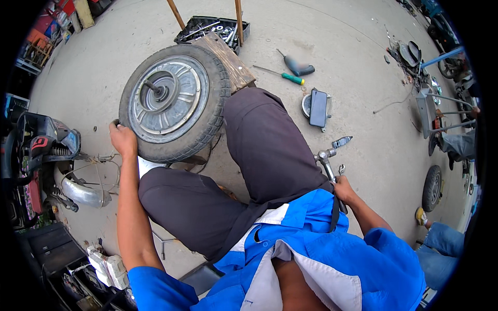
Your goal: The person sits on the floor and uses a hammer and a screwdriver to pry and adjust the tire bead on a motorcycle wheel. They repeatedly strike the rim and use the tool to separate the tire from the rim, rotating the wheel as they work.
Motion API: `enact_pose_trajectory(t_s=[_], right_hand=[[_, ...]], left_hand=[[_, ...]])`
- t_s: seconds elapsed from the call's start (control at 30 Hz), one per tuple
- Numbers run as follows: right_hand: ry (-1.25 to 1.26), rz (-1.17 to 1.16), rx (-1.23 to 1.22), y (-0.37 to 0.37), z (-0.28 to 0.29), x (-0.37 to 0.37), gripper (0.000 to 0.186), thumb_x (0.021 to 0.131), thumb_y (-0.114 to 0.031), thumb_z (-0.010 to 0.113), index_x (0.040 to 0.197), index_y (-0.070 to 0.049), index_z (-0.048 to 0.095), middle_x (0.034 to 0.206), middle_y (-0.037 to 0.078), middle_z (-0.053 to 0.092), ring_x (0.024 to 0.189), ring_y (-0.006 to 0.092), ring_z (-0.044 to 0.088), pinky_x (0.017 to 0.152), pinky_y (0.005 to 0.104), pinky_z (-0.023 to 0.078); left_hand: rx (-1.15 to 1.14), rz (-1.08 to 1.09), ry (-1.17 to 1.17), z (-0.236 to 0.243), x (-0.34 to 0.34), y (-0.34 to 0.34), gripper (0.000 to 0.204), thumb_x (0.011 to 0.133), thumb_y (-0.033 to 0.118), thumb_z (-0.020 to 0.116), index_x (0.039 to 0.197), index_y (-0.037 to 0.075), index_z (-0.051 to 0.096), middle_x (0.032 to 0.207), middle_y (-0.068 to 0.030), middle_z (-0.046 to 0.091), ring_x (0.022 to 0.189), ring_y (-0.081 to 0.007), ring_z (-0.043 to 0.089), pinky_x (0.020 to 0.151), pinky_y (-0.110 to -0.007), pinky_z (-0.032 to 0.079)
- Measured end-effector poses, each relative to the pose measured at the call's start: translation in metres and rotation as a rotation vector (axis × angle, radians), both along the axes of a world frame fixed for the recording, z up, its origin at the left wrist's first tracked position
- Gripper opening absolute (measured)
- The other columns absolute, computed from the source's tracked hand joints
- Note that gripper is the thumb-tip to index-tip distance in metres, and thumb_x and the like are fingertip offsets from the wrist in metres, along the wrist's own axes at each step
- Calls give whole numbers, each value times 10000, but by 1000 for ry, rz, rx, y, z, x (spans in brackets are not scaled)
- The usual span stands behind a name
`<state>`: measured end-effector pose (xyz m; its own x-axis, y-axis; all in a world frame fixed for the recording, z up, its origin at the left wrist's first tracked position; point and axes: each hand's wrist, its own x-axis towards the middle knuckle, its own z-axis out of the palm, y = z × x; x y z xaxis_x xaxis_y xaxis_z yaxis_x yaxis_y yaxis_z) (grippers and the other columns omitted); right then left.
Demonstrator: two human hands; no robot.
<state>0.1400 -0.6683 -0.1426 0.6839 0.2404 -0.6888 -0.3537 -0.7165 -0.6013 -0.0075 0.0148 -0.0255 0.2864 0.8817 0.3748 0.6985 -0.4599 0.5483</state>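
Observation:
A wheel with a metal hub (174, 103) and black tyre (212, 72) leans at a wooden block (228, 65) in front of my legs. My left hand (123, 136) grips the tyre's left edge with curled fingers. My right hand (343, 189), beside my right thigh, is closed on the handle of a hammer (326, 160); a small wrench (342, 169) shows just above that hand. On the floor lie a green-handled screwdriver (290, 78), a tool with a bent grip (303, 69), a phone (320, 108) on a round metal part, and a small dark tool (341, 141).
Behind the block is a black tray of tools (212, 28). Scooter parts (46, 150) and a chrome fender (83, 189) are at left. A metal frame (433, 111), loose parts and another tyre (432, 188) line the right, where another person's jeans-clad leg (443, 249) shows.

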Motion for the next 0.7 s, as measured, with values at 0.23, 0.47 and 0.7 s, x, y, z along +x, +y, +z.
enact_pose_trajectory(t_s=[0.23,0.47,0.7], right_hand=[[-51,227,318,133,163,79,221,841,-183,696,742,-35,565,578,23,545,421,112,535,393,274,426],[-73,430,949,271,284,67,426,879,-266,675,1067,94,548,711,78,571,459,112,536,385,256,454],[-53,635,694,360,285,41,395,1037,-336,560,834,0,513,679,40,523,456,89,518,370,263,440]], left_hand=[[-29,56,-19,7,0,-8,294,960,89,459,1161,-58,615,1147,-278,650,1081,-446,610,939,-483,460],[-56,90,-47,5,-3,-10,285,971,88,463,1172,-44,614,1167,-265,640,1099,-427,604,946,-477,463],[-46,93,-76,10,7,-12,267,959,69,467,1158,-32,614,1155,-247,640,1084,-422,604,938,-473,464]])
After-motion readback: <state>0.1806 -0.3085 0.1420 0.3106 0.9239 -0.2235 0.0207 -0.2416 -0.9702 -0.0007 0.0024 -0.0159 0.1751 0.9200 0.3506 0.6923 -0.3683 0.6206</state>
